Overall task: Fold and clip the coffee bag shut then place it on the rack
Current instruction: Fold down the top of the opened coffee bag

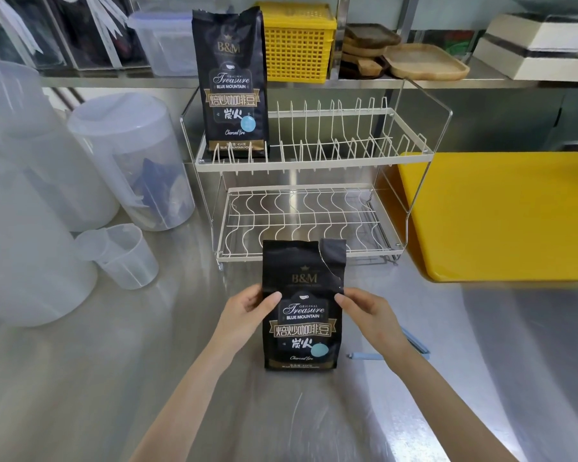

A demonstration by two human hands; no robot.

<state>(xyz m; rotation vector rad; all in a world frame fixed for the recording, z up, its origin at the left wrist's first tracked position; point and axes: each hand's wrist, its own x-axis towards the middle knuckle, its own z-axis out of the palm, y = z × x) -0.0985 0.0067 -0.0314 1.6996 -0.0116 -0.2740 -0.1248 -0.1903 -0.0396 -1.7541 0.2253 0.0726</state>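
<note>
A black coffee bag point(301, 315) stands upright on the steel counter, its top open and torn at the right corner. My left hand point(247, 306) grips its left edge, thumb on the front. My right hand point(364, 310) pinches its right edge. A light blue clip point(411, 343) lies on the counter right of the bag, partly hidden behind my right forearm. The white two-tier wire rack point(301, 165) stands just behind the bag. A second, sealed coffee bag point(231, 85) stands at the left end of the rack's upper tier.
Clear plastic pitchers point(127, 161) and a small measuring cup point(121, 255) crowd the left. A yellow tray point(501, 215) lies right of the rack. A back shelf holds a yellow basket point(297, 45), wooden plates point(424, 61) and boxes.
</note>
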